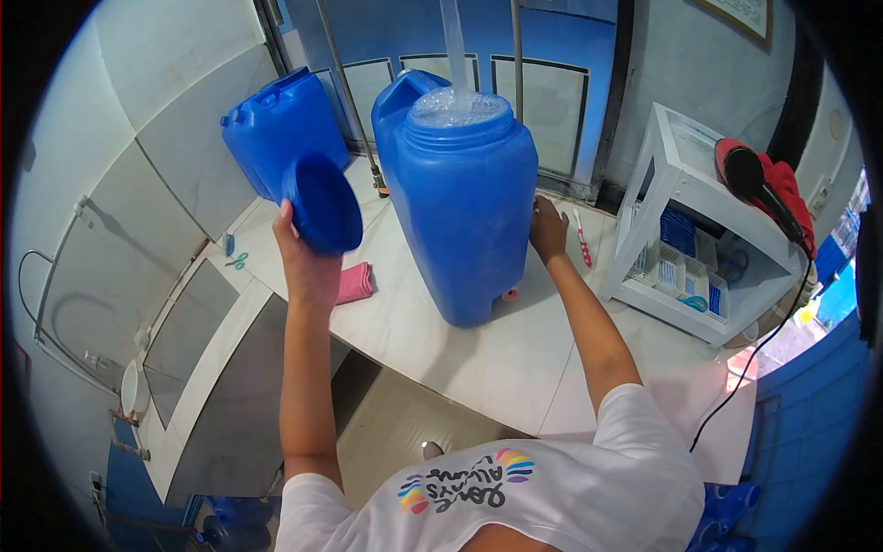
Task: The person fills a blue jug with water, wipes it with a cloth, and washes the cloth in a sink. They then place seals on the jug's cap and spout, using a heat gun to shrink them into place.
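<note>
My left hand [296, 248] grips a round blue screw lid [327, 204] by its edge, raised left of the big jug, its hollow inside facing me. A tall blue water jug [460, 212] stands upright on the counter with its wide mouth open. Clear water [454, 46] pours from above into the mouth, and bubbly water [458, 107] reaches near the rim. Against the jug's right side, low down, is my right hand [549, 230], its fingers curled and partly hidden; what they hold, if anything, does not show.
Another blue jug [290, 129] stands at the back left. On the white counter [497, 377] lie a folded pink cloth [355, 282], a red-and-white toothbrush-like item [583, 241] and small scissors [237, 261]. A white shelf [708, 221] at right carries a hair dryer [750, 184] with a hanging cord.
</note>
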{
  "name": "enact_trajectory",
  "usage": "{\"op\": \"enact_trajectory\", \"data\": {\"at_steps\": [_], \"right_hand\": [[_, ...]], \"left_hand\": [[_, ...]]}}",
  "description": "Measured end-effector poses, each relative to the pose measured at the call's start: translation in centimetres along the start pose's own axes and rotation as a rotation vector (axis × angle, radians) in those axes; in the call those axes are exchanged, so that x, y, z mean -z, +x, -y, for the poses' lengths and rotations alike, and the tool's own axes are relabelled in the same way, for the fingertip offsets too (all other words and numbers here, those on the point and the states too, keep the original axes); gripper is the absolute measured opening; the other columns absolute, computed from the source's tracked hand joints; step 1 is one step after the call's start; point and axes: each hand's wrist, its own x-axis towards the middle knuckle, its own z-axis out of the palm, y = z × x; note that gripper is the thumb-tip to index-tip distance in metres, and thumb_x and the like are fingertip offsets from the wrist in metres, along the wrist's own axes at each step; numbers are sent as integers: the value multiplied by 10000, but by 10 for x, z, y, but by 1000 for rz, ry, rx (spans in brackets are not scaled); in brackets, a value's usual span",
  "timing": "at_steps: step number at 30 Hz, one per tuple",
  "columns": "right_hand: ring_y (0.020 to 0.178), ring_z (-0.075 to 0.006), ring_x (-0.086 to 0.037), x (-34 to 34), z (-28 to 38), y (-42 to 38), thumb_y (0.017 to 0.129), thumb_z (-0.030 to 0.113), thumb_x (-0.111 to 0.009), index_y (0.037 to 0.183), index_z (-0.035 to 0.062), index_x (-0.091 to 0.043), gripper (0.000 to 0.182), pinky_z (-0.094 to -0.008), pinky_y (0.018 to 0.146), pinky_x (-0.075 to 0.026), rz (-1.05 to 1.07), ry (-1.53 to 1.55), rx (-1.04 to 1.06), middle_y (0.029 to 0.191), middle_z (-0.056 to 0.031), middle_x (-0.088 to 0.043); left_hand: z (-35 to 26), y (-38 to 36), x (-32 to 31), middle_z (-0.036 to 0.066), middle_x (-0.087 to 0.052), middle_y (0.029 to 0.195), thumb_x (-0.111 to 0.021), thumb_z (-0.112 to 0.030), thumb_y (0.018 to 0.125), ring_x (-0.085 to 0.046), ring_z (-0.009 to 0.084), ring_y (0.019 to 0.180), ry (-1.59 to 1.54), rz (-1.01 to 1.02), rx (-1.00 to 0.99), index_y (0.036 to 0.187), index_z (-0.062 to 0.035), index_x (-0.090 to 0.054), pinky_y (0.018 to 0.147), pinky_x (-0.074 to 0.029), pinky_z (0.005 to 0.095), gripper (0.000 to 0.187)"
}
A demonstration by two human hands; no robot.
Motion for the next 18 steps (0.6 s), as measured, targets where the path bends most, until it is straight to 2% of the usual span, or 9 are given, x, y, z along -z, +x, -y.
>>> {"op": "enact_trajectory", "data": {"at_steps": [2,3,5,6,7,9,10,13,18], "right_hand": [[1130,-246,-507,-2,-6,-16,832,191,-481,1208,65,-455,397,-529,960,-328,0,0,-164,1191,-98,-531],[1130,-246,-507,-6,-9,-22,832,191,-481,1208,65,-455,397,-529,960,-328,-2,0,-166,1191,-98,-531],[1173,-243,-471,-17,-15,-33,824,167,-475,1247,52,-422,442,-546,969,-314,-6,-32,-239,1226,-103,-506],[1173,-243,-471,-21,-17,-36,824,167,-475,1247,52,-422,442,-546,969,-314,-5,-30,-247,1226,-103,-506],[1206,-244,-438,-23,-17,-39,823,163,-471,1264,40,-401,464,-554,974,-306,-4,-24,-245,1257,-111,-482],[1240,-245,-406,-25,-17,-44,821,159,-467,1281,28,-379,487,-563,978,-298,-4,-18,-250,1287,-120,-458],[1262,-253,-380,-24,-17,-44,821,160,-467,1288,22,-367,498,-569,982,-293,28,-10,-266,1311,-131,-436],[1290,-268,-345,-22,-20,-44,822,164,-463,1302,9,-347,518,-573,985,-289,79,12,-286,1349,-149,-402],[1284,-308,-349,-23,-19,-38,820,171,-463,1316,-14,-330,545,-556,986,-299,105,129,-309,1351,-191,-393]], "left_hand": [[-6,6,-35,93,-450,1309,-426,-542,877,-446,247,1191,-162,58,-100,1320,-99,-367,1015,-337,396,629],[-9,3,-57,93,-450,1309,-426,-542,877,-446,247,1191,-161,61,-99,1320,-99,-367,1015,-337,396,629],[-12,-1,-94,91,-454,1302,-419,-536,882,-434,243,1199,-115,121,-301,1347,-109,-327,1026,-317,414,638],[-2,11,-99,106,-385,1350,-424,-537,882,-370,231,1246,-109,123,-396,1399,-115,-240,1045,-281,400,691],[5,17,-108,106,-385,1350,-424,-537,882,-370,231,1246,-106,127,-391,1399,-115,-240,1045,-281,400,691],[22,21,-129,142,-238,1332,-365,-529,914,-320,274,1210,275,-99,-701,1415,-76,-162,1043,-229,395,705],[24,16,-139,178,-151,1342,-325,-505,933,-236,329,1256,493,-141,-732,1438,-88,-82,1059,-183,415,699],[32,19,-145,186,-181,1326,-327,-535,916,-202,325,1286,447,-140,-809,1439,-99,-93,1066,-168,431,720],[28,24,-142,194,-174,1327,-364,-634,847,-211,336,1292,346,-116,-700,1443,-105,-63,1081,-145,441,852]]}}
